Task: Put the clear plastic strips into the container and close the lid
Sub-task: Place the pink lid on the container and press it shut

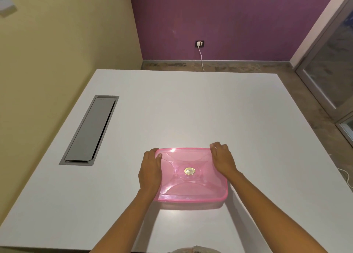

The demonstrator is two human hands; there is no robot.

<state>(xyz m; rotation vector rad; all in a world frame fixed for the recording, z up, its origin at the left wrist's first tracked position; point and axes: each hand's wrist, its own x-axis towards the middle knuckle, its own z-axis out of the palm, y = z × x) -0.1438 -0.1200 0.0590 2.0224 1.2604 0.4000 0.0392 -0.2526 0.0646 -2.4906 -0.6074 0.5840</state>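
Observation:
A translucent pink rectangular lid with a gold sticker at its middle lies on top of the container, near the front of the white table. My left hand rests along the lid's left edge, thumb on top. My right hand grips the lid's far right corner, fingers curled over the rim. The container body is mostly hidden under the lid. No clear plastic strips can be made out; what is inside cannot be told through the pink plastic.
A grey cable hatch is set into the table at the left. A wall socket with a white cable sits on the purple wall beyond the table's far edge. A glass door stands at the right.

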